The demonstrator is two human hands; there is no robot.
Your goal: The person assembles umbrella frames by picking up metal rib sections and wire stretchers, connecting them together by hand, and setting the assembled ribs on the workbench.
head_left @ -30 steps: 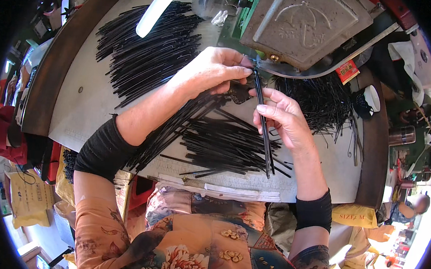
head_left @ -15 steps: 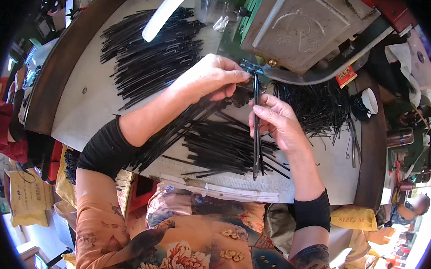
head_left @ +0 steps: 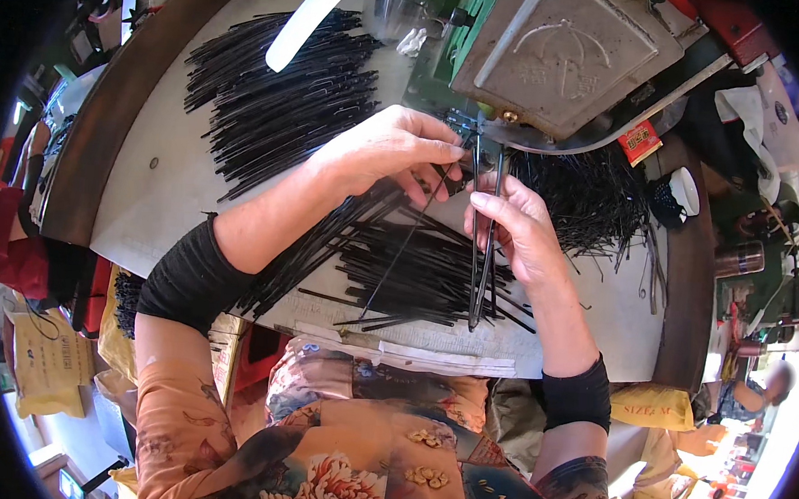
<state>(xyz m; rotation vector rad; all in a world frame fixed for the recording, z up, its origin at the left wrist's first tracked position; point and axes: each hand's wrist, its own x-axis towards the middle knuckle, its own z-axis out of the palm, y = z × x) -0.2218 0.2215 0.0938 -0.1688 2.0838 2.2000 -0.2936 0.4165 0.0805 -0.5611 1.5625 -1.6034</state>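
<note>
My left hand (head_left: 388, 154) is closed in a pinch near the machine's working point (head_left: 465, 124). From its fingertips a thin black rib (head_left: 405, 241), like an umbrella rib, slants down to the left over the loose pile. My right hand (head_left: 514, 221) is closed, thumb against fingers, on several long black ribs (head_left: 475, 276) that hang nearly upright, their upper ends close to the machine. These ribs stand slightly apart from one another. Whether the left-hand rib joins the others at the top is hidden by the fingers.
A grey-green machine (head_left: 568, 55) stands at the far right. A large pile of black ribs (head_left: 281, 99) lies far left, a smaller pile (head_left: 398, 272) nearer me, and a tangled heap (head_left: 578, 200) at right. A white lamp (head_left: 309, 23) hangs above; a wooden rim (head_left: 88, 152) borders the table.
A single rib now slants down-left from my left fingertips. The ribs at my right hand, close together before, have spread apart. Both hands have barely shifted.
</note>
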